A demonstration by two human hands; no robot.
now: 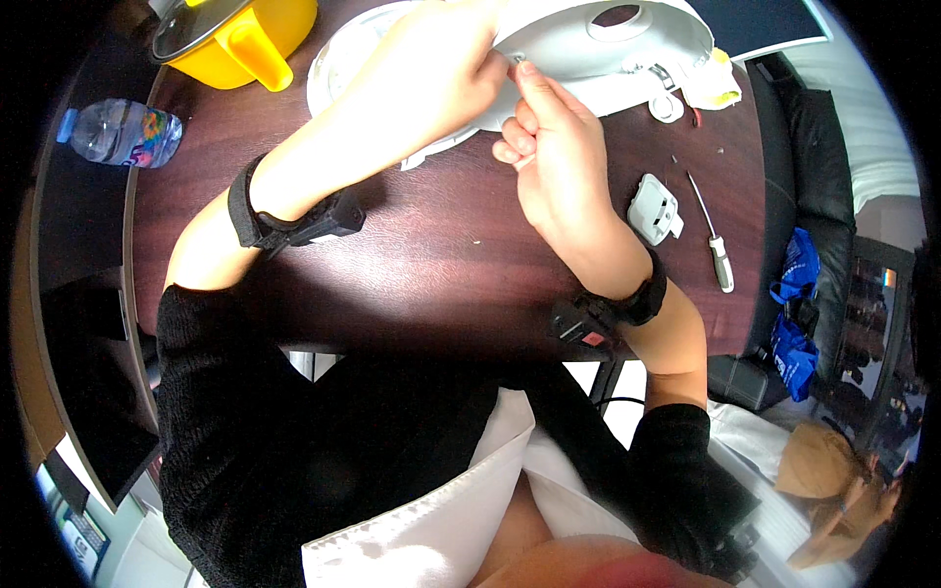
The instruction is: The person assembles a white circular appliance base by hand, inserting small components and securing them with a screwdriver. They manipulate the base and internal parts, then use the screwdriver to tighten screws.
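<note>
A white curved plastic housing [559, 46] with a round hole lies at the far side of the dark wooden table. My left hand [446, 64] reaches over it, fingers curled, with the fingertips meeting those of my right hand at its near edge. My right hand [557, 122] pinches thumb against forefinger at that spot. A tiny metallic bit shows between the two hands, too small to name. Whatever the left fingers grip is hidden. Right of my right wrist lies a small grey-white plastic cover [654, 210], and beyond it a screwdriver [719, 255] with a pale handle.
A yellow pot [211, 69] with a glass lid stands at the far left. Near it a water bottle [127, 132] lies on its side. A yellow-and-white bundle [714, 86] sits at the housing's right end. Blue bags [796, 323] rest on a black seat at the right.
</note>
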